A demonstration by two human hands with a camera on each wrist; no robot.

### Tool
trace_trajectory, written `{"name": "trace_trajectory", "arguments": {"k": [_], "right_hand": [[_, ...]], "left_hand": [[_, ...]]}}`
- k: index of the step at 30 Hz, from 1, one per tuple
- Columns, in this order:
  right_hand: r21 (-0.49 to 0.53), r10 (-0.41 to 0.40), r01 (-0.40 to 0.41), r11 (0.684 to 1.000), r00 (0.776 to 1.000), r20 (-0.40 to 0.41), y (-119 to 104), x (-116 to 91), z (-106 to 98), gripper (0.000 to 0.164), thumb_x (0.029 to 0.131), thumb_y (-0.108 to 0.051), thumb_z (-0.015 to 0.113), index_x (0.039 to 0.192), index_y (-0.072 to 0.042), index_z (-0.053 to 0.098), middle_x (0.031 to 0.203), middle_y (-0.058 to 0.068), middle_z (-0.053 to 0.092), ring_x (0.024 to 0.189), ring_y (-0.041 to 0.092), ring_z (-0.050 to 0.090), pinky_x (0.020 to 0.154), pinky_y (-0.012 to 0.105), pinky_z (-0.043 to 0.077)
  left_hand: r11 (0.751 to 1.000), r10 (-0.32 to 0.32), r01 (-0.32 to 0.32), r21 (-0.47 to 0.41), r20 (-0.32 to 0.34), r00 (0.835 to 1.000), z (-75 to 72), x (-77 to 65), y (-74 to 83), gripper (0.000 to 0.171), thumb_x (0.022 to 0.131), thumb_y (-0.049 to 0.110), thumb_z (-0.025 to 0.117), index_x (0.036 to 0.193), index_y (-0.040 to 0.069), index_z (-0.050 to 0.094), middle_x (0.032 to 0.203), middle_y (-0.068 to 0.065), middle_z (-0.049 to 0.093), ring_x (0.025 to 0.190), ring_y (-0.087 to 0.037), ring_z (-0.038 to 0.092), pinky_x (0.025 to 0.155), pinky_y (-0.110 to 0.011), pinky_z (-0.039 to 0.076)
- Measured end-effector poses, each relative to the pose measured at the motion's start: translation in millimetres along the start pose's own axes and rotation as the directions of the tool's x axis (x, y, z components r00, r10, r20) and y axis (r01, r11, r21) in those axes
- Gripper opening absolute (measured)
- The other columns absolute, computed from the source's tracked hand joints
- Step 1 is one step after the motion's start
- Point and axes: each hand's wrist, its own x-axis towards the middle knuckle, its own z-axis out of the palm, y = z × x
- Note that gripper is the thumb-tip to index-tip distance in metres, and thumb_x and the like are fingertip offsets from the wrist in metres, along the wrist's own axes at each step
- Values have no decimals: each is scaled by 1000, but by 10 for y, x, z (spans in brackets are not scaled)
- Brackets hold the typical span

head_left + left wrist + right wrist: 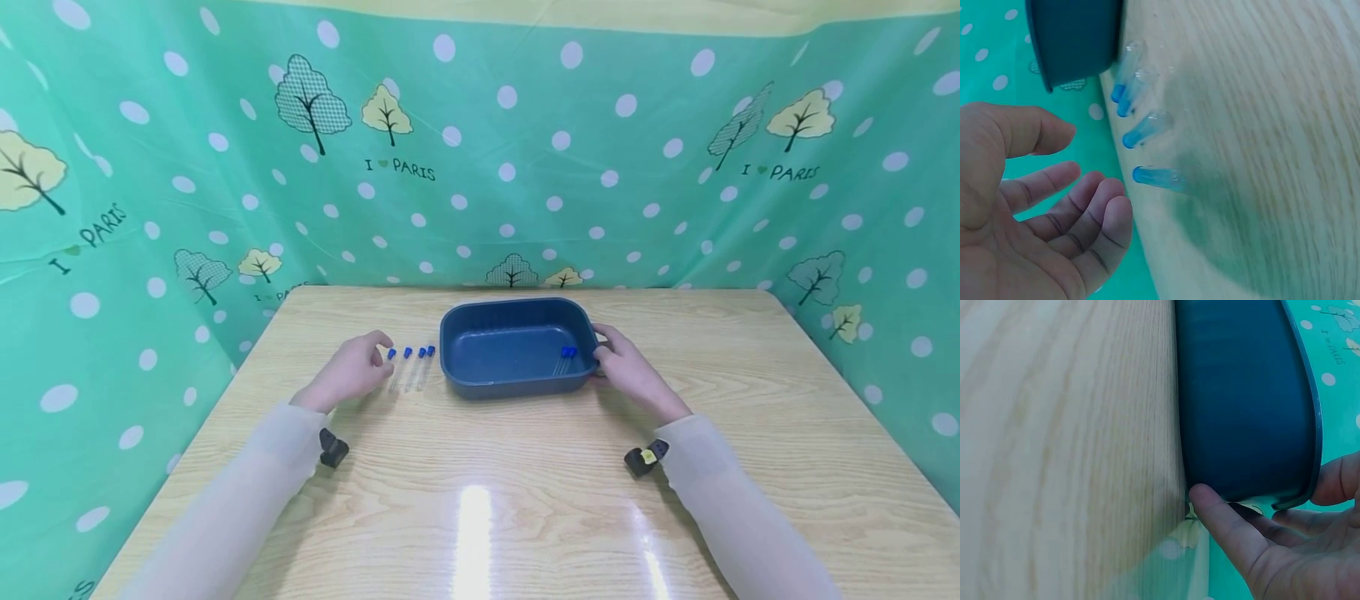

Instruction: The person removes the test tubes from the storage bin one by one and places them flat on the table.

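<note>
A dark blue plastic basin (517, 389) stands on the table, and my right hand (636, 372) grips its right end. In the right wrist view the thumb (1338, 480) is at the rim, with the other fingers beneath it against the end wall. Inside the basin, at the right, lie two clear test tubes with blue caps (568, 352). Several more blue-capped test tubes (415, 367) lie in a row left of the basin. Beside the leftmost tube (1159, 178) hovers my left hand (351, 372), fingers loosely bent and apart, holding nothing.
The light wood-grain table (525, 467) carries the basin and tubes. A green dotted cloth (480, 167) with tree prints hangs behind and at both sides. Each wrist wears a small black camera mount (332, 448).
</note>
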Motion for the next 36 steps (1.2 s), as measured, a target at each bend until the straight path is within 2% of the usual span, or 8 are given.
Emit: {"name": "trace_trajectory", "arguments": {"k": [9,15,20,27,36], "right_hand": [[15,11,-11,1000,1000,4,-28,-17,3,55,98,-9,27,151,-5,16,139,32,37,120,42,49,87,44,50],[36,-1,1,999,1000,16,-54,-46,6,55,98,-8,26,152,-4,13,140,34,34,121,44,47,88,47,49],[23,4,-4,1000,1000,13,-61,-44,3,55,98,-8,26,152,-4,14,140,33,35,122,44,48,88,46,50],[5,3,-3,1000,1000,8,-24,-17,-1,55,98,-7,27,151,-3,15,138,34,36,120,44,49,87,45,50],[21,2,-2,1000,1000,17,-41,-31,12,54,99,-9,25,152,-4,12,141,34,32,123,45,46,88,48,49]], "left_hand": [[999,28,-27,24,-32,999,35,-73,86,42,89,16,62,127,2,52,90,-10,60,73,-21,57,62,-33,48],[996,88,-86,33,-69,994,106,-107,153,42,86,15,63,125,1,55,91,-10,60,76,-21,56,65,-34,47],[991,136,-135,23,-82,987,181,-121,212,41,84,12,64,122,-1,56,86,-9,59,72,-20,54,63,-34,45],[986,163,-164,-3,-85,983,274,-131,333,39,84,12,66,120,1,58,85,-5,58,72,-18,53,65,-33,45],[974,221,-224,-19,-104,970,278,-126,505,34,84,11,66,117,2,61,85,-3,58,76,-18,54,69,-33,46]]}}
